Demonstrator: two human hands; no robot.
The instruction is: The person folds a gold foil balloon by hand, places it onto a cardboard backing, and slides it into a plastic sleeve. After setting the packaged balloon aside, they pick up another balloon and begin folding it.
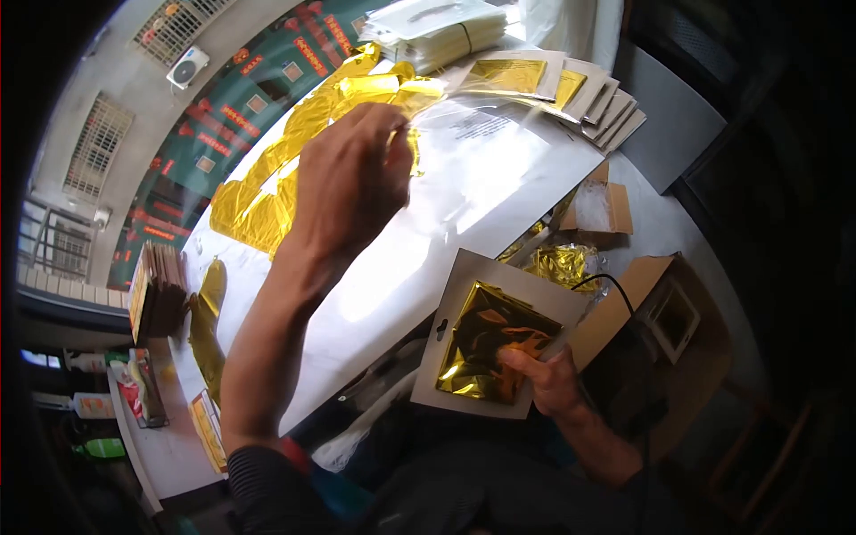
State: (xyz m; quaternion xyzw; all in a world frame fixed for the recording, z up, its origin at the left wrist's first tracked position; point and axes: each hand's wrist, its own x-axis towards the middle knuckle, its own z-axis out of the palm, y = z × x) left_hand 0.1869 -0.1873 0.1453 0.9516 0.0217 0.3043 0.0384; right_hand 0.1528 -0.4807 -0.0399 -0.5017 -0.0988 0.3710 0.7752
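My left hand (357,174) is raised over the white table (383,276), its fingers closed in a pinch. A sheer, shiny film that looks like a clear plastic bag (477,165) trails from the fingertips toward the right; glare blurs its outline. Low on the right, my right hand (555,379) grips a grey-white card (464,276) with a folded gold foil packet (486,343) on it. The thumb presses on the foil, while the other fingers are hidden behind the card. Crumpled gold foil pieces (254,209) lie beyond my left forearm.
At the far edge sits a banded stack of clear bags (437,36), beside a fanned pile of foil-faced cards (580,89). Open cardboard boxes (624,308) stand at the right. A stack of brown cards (156,290) and several bottles (94,406) are at the left.
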